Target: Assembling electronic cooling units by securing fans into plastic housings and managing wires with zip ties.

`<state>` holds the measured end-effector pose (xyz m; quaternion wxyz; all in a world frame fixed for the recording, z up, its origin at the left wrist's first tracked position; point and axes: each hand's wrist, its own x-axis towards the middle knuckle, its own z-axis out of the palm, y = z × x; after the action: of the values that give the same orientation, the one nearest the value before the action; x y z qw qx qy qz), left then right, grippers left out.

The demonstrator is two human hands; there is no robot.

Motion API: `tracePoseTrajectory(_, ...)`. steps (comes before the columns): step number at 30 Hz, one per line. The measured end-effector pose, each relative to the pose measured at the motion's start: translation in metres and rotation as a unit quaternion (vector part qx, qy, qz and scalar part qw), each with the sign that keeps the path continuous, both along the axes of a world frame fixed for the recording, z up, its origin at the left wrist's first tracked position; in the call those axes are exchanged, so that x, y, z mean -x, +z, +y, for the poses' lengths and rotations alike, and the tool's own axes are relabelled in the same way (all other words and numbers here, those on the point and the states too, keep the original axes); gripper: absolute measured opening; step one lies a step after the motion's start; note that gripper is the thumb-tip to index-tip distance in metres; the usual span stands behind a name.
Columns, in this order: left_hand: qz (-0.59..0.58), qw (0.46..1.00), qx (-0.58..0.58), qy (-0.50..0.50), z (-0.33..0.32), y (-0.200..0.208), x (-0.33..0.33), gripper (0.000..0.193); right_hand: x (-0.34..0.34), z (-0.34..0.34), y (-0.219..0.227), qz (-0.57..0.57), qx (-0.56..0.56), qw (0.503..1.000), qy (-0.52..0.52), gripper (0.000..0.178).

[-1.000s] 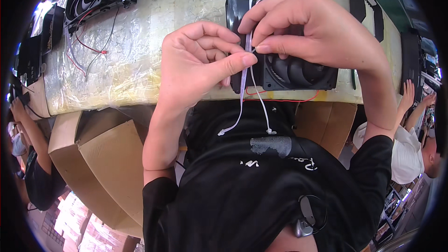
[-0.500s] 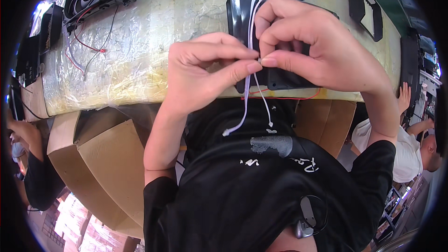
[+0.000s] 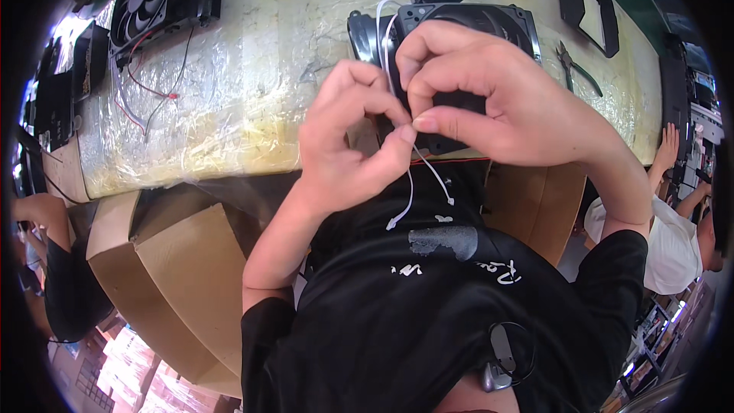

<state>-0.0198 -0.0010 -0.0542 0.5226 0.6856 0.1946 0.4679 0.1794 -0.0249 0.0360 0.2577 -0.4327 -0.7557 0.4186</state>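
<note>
Two thin white cables (image 3: 388, 53) run from the far edge of a black fan unit (image 3: 527, 27) toward me. They pass behind my fingertips, and their white connector ends (image 3: 392, 223) hang over the table's near edge in front of my shirt. My left hand (image 3: 348, 134) is closed in a pinch, thumb against index finger. Thumb and index of my right hand (image 3: 489, 99) pinch right beside it, the tips touching. Whatever lies between the fingertips is too small to make out. Both hands are above the fan unit and hide much of it.
Black-handled pliers (image 3: 577, 73) and a black frame (image 3: 589, 11) lie at the right. Another fan (image 3: 138, 0) with loose red and black wires stands far left. Cardboard boxes (image 3: 183, 260) are below the table's edge. Other people's arms (image 3: 665, 145) show at both sides.
Both hands have shifted slightly left and nearer to me, still pinching together. The left fingers are more bent. The fan unit appears lower left in view, and the pliers have come into sight.
</note>
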Motion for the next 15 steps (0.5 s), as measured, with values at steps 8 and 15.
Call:
tracePoseTrajectory(8, -0.025, 0.997, -0.058, 0.038, -0.001, -0.016, -0.003, 0.022, -0.001, -0.006, -0.005, -0.016, -0.040, 0.999, 0.032, 0.011)
tracePoseTrajectory(15, -0.047, 0.999, 0.006, 0.009, -0.007, -0.016, -0.001, 0.031, -0.002, -0.008, -0.005, 0.004, -0.036, 0.999, 0.018, 0.011)
